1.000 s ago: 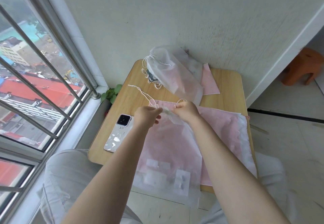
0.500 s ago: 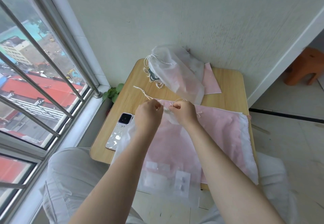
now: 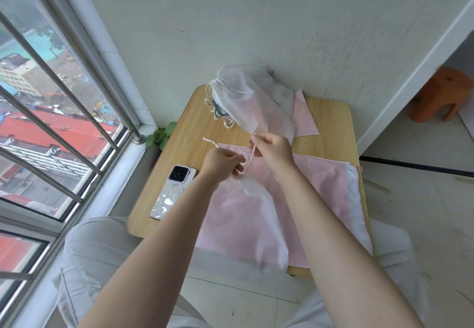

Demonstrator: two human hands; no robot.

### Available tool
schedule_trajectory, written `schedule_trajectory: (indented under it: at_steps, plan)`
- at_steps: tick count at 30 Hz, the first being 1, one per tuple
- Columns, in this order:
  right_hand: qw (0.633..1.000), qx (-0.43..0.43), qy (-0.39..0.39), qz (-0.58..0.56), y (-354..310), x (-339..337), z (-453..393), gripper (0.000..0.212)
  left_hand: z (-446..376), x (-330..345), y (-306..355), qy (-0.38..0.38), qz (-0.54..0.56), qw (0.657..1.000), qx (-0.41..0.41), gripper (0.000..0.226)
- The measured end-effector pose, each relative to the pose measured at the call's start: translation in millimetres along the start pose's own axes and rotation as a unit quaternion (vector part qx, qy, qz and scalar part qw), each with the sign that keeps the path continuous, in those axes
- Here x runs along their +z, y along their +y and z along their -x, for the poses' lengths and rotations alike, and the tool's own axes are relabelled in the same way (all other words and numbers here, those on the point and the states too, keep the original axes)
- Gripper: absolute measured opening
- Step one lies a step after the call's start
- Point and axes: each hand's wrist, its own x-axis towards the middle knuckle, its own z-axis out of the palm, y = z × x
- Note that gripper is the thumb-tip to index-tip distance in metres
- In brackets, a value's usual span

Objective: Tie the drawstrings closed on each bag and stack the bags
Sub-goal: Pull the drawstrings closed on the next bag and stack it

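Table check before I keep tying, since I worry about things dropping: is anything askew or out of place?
The bag being tied overhangs the table near edge. The phone lies beside it, close to the left edge.

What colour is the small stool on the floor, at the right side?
The stool is orange, seen in the head view, the only view.

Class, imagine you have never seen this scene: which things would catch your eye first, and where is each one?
First, the two hands at the centre: the left hand and right hand each pinch a drawstring above the pink bag on the wooden table. Behind them a heap of tied bags lies against the wall. A phone rests near the table's left edge.
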Motion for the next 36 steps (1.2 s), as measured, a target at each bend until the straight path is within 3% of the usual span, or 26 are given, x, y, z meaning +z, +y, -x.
schedule_trajectory:
  at_steps: [6, 11, 16, 22, 26, 29, 34, 36]
  plan:
    - [0.997, -0.021, -0.072, -0.007, -28.6, 9.2, 7.2, 0.014, 4.2, -6.5, 20.0, -0.148, -0.023, 0.987, 0.050, 0.020]
    - [0.991, -0.010, -0.082, 0.107, -27.8, 9.6, 0.2, 0.032, -0.7, -12.0, 22.0, -0.122, -0.038, 0.991, 0.047, 0.025]
    - [0.940, 0.042, -0.147, 0.306, -30.3, -12.0, -4.2, 0.037, -12.5, -17.5, 12.8, -0.039, 0.034, 0.998, -0.022, 0.024]
    - [0.942, 0.068, -0.228, 0.235, -35.0, -16.6, 4.6, 0.022, -15.6, -16.1, 2.3, -0.035, 0.088, 0.995, -0.044, 0.020]
    - [0.923, 0.079, -0.270, 0.262, -37.6, -9.1, 10.0, 0.016, -17.1, -18.8, 2.8, -0.045, 0.100, 0.993, -0.036, 0.007]
    - [0.894, 0.079, -0.309, 0.316, -41.1, -2.1, 17.3, 0.013, -15.9, -20.0, 4.9, -0.034, 0.072, 0.997, -0.021, 0.008]
    - [0.784, 0.113, -0.496, 0.356, -52.4, 3.4, 27.8, 0.012, -20.0, -17.9, 2.7, -0.008, 0.029, 1.000, -0.006, 0.010]
    - [0.778, 0.086, -0.477, 0.400, -54.4, 0.8, 23.7, 0.012, -20.1, -17.3, 2.6, -0.013, -0.014, 1.000, 0.013, 0.013]
